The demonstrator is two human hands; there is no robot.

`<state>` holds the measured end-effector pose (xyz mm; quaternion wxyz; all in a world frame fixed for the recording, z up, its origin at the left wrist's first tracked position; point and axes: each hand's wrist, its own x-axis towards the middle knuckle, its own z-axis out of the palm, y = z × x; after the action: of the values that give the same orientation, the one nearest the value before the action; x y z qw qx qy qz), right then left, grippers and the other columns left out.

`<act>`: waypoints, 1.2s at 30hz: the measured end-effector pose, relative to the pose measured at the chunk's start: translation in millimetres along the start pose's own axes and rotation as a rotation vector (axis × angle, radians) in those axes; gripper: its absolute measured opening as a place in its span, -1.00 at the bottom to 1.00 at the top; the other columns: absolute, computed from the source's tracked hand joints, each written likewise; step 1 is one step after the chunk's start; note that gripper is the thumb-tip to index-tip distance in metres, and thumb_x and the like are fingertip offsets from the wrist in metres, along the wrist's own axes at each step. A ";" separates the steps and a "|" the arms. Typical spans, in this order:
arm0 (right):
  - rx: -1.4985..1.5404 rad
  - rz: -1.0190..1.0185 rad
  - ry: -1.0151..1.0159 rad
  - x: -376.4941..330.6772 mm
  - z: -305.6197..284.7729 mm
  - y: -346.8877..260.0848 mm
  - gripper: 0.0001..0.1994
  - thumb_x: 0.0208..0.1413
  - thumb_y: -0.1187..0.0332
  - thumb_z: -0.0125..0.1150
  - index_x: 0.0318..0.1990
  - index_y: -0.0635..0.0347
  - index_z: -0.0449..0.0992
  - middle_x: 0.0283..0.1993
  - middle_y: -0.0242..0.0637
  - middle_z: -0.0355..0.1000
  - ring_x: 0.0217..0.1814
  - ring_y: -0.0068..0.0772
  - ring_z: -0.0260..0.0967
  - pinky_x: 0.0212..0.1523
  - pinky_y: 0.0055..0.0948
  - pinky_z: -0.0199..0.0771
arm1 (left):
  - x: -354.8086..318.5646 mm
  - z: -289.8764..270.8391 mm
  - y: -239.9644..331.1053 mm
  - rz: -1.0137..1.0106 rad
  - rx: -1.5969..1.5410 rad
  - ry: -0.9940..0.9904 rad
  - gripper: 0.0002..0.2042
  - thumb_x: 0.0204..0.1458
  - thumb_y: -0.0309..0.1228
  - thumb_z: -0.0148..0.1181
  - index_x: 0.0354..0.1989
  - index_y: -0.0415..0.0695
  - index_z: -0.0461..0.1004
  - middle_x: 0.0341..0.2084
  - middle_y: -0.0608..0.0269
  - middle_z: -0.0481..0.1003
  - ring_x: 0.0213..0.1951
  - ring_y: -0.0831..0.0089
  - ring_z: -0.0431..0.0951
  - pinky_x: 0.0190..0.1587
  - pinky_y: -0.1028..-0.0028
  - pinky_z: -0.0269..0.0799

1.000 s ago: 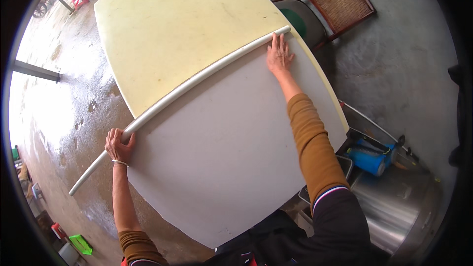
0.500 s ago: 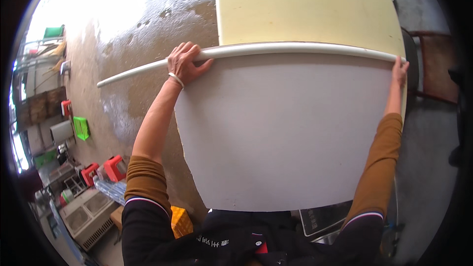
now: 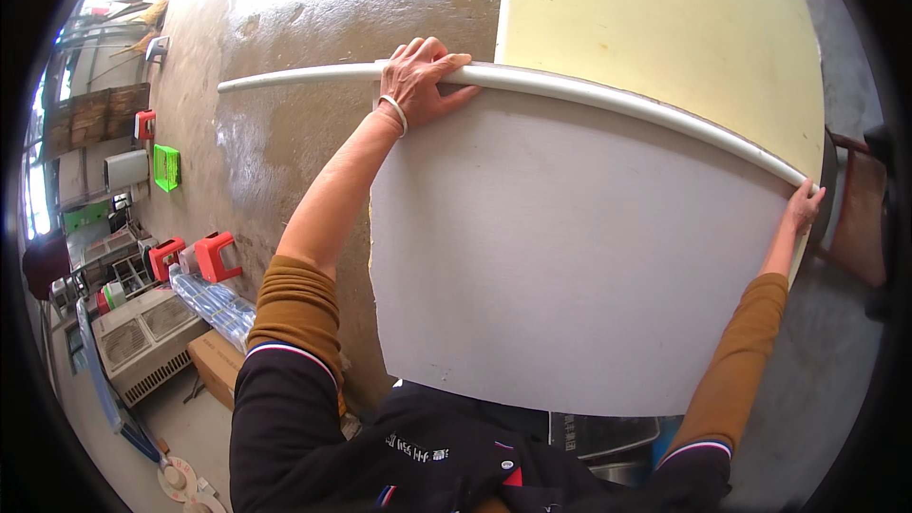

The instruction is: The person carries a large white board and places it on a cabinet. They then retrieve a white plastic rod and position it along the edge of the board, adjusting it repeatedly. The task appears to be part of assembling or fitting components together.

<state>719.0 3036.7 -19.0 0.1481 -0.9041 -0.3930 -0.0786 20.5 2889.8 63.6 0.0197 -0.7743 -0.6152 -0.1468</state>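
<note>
- Far to our left, red stools (image 3: 195,256) and a green crate (image 3: 166,167) stood on the wet concrete floor (image 3: 285,133), well apart from the work.
- Our left hand (image 3: 423,81) was curled over the long white pipe (image 3: 608,100), fingers wrapped across its top, near the pipe's free left end.
- The pipe ran left to right in front of us, its long axis across our body, lying along the far edge of the grey sheet (image 3: 570,256).
- Beyond the pipe lay the pale yellow board (image 3: 665,28).
- Our right hand (image 3: 803,209) gripped the pipe's right end at the sheet's corner.
- Our hands were wide apart; the left seemed to reach farther out, the right lower and off to the side.
</note>
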 end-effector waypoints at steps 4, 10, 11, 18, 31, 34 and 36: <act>0.003 0.007 0.014 -0.2 6.2 1.0 -0.30 0.00 -0.27 -0.24 0.26 -0.15 0.14 0.15 -0.13 0.30 0.16 0.05 0.23 0.11 0.08 0.10 | 0.4 2.3 -1.0 0.024 -0.004 0.064 -0.68 -0.27 -0.14 0.33 -0.26 0.15 0.53 -0.36 0.38 0.41 -0.26 0.36 0.42 -0.21 0.34 0.38; 0.085 -0.326 0.393 -34.6 -24.9 -28.9 -0.39 0.05 -0.10 -0.02 0.15 0.14 0.27 0.14 -0.12 0.30 0.11 0.00 0.26 0.09 -0.12 0.20 | -0.5 3.3 -2.6 0.041 -0.020 0.065 -0.70 -0.26 -0.16 0.32 -0.31 0.07 0.53 -0.36 0.41 0.44 -0.27 0.37 0.42 -0.21 0.38 0.38; 0.145 -0.481 0.454 -51.0 -37.1 -41.0 -0.42 0.05 -0.05 0.03 0.12 0.19 0.29 0.13 -0.11 0.30 0.10 -0.01 0.27 0.08 -0.15 0.22 | -0.8 3.5 -3.1 0.042 -0.027 0.066 -0.70 -0.26 -0.16 0.32 -0.32 0.06 0.53 -0.37 0.41 0.44 -0.27 0.38 0.42 -0.22 0.38 0.38; 1.101 -0.572 -0.496 -331.9 -103.1 -168.4 -0.80 0.04 0.48 0.18 -0.14 0.14 0.46 -0.18 -0.32 0.40 -0.29 -0.62 0.31 -0.39 -0.62 0.38 | -0.3 1.3 -3.4 0.038 -0.046 0.090 -0.72 -0.26 -0.15 0.31 -0.34 0.06 0.53 -0.40 0.41 0.43 -0.29 0.39 0.42 -0.23 0.39 0.36; 1.144 -0.233 -1.166 -441.0 -126.8 -301.0 -0.72 0.13 0.29 0.11 -0.58 0.23 0.37 -0.74 -0.41 0.29 -0.76 -0.64 0.24 -0.78 -0.59 0.26 | 0.6 2.5 -4.0 0.073 -0.080 0.098 -0.65 -0.25 -0.07 0.27 -0.29 0.06 0.50 -0.33 0.33 0.46 -0.21 0.30 0.45 -0.16 0.33 0.37; 1.236 -0.302 -0.793 -442.0 -127.3 -276.4 -0.82 0.13 0.35 0.07 -0.45 0.24 0.45 -0.69 -0.33 0.35 -0.75 -0.57 0.32 -0.71 -0.54 0.31 | 5.7 -6.2 2.8 0.086 -0.076 0.096 -0.67 -0.26 -0.16 0.31 -0.29 0.02 0.47 -0.37 0.31 0.43 -0.25 0.28 0.41 -0.19 0.31 0.33; 1.082 -0.366 -0.371 -430.2 -123.7 -255.6 -0.85 0.12 0.37 0.06 -0.42 0.24 0.46 -0.65 -0.30 0.38 -0.72 -0.53 0.33 -0.67 -0.52 0.33 | 5.2 -9.1 2.5 0.081 -0.076 0.045 -0.66 -0.25 -0.18 0.31 -0.26 0.04 0.44 -0.35 0.31 0.42 -0.23 0.28 0.39 -0.18 0.31 0.31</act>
<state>236.3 2865.6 39.1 0.5004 -0.6165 -0.5460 0.2673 22.1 2892.2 73.9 0.0100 -0.7954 -0.5766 -0.1865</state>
